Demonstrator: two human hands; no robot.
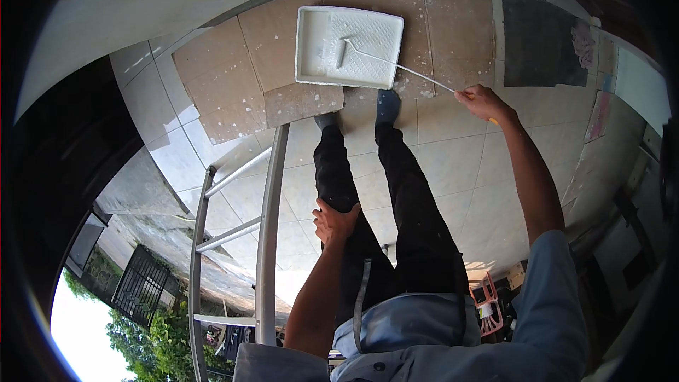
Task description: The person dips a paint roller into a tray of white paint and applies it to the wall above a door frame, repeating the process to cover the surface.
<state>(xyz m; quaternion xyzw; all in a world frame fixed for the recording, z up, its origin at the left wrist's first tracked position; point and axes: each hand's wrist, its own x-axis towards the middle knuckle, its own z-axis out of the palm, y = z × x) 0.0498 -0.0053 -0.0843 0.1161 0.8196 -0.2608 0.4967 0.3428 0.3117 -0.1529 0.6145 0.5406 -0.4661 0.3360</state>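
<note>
Gripping the thin metal handle of a white paint roller (396,65), right hand (483,102) angles it up-left, head in white rectangular plastic tray (315,42) on tiled floor (453,148). Left hand (334,221) rests open on thigh.

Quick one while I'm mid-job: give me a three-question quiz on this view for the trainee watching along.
1. True or false: the paint roller lies in the white tray.
2. Which hand holds the roller's long handle? A left, B right.
3. Fill in: the left hand rests on the person's ____.

Key: 1 true. 2 B, the right hand. 3 thigh; the ladder stands beside it, untouched.
</note>
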